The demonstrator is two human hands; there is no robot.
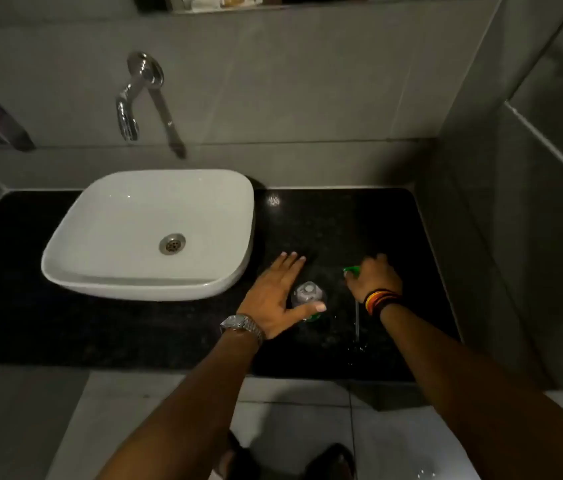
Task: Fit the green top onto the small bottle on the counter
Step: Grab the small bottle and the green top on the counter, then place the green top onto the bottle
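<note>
We are looking down at a dark table [359, 220] beside a white basin [110, 237]. Our left hand [273, 299] is spreading open around the small bottle [307, 295], thumb touching its near side. Our right hand [375, 277] is closing on the green top [352, 270], whose thin tube [357, 320] is hanging toward the table, just right of the bottle.

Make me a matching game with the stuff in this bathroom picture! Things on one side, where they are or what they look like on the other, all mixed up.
Things:
1. sink
2. small bottle
3. green top
4. tap

Clues:
A. on the wall, shiny metal
B. in the right hand
C. white, sitting on the black counter
D. clear, standing beside the open left hand

Pairs: 1-C, 2-D, 3-B, 4-A
</note>
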